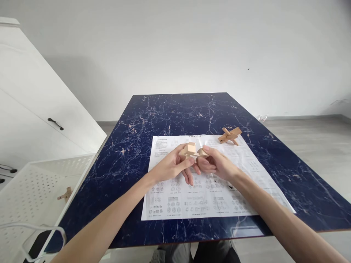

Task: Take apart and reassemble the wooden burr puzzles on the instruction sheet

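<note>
Pale wooden puzzle pieces (190, 148) are gripped in my left hand (177, 163), its thumb in front and fingers curled below. My right hand (215, 163) pinches another pale wooden puzzle piece (203, 153) just to the right. The two parts meet or nearly meet between the hands; whether they are joined I cannot tell. Both hands hover over a printed instruction sheet (181, 212) covered with small diagrams. On the sheet's far right edge rests a browner wooden puzzle (230, 136) of crossed pieces.
The sheet lies on a dark blue marbled table (170, 113). At the left stands a white perforated basket (33, 186), with a small wooden piece (65, 194) in it and a white cable (35, 227) across its near end. A white cabinet (35, 95) rises behind the basket.
</note>
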`<state>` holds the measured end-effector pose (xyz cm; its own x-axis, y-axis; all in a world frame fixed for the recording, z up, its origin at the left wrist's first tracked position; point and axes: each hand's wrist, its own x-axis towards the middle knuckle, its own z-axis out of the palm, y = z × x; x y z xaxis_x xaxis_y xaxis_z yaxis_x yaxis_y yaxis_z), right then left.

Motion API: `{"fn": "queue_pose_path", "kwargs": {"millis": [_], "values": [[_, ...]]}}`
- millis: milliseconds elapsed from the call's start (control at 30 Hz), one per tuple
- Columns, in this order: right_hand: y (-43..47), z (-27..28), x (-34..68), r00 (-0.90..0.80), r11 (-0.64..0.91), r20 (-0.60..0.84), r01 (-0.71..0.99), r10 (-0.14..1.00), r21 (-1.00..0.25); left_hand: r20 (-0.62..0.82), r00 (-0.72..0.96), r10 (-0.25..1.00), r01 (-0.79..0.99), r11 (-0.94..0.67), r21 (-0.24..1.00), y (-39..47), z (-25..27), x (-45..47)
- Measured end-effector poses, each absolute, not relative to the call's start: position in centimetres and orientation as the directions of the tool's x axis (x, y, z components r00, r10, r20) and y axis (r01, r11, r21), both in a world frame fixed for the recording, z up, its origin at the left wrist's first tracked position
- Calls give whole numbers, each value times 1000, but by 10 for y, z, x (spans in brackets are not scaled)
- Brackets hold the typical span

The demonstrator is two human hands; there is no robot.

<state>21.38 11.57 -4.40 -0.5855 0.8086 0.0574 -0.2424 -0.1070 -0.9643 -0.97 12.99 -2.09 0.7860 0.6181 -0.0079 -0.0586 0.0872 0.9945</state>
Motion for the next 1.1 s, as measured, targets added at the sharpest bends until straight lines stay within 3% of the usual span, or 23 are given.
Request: {"fn": "queue_pose_path", "kwargs": {"millis": [100,333,433,500,533,600,667,933,1000,1100], "values": [[117,-40,218,-593,-186,78,-371,802,-910,17,753,658,-108,99,989,134,-23,-12],[119,-32,222,-383,-154,55,-493,922,-856,53,697,715,-272,195,942,142,-27,-14],[122,-32,220,-335,-152,21,-481,942,-863,28,630,776,-176,108,979,143,-27,-14],[123,-31,218,-306,-156,-14,-446,952,-881,67,490,869,34,-96,995,144,-29,-15],[123,-31,218,-290,-159,-33,-425,956,-891,115,406,907,222,-220,950,145,-31,-16],[123,-31,217,-265,-167,-64,-385,962,-908,246,291,924,607,-377,700,147,-36,-18],[122,-30,217,-253,-169,-79,-356,964,-919,333,278,901,795,-410,448,150,-42,-20],[121,-31,216,-294,-175,-77,-322,953,-931,528,323,785,863,-474,177,150,-51,-20],[122,-31,216,-290,-174,-78,-323,954,-930,567,354,744,826,-533,183,146,-46,-18],[122,-30,215,-285,-183,-87,-332,955,-925,462,404,790,790,-556,260,138,-39,-14]]}}
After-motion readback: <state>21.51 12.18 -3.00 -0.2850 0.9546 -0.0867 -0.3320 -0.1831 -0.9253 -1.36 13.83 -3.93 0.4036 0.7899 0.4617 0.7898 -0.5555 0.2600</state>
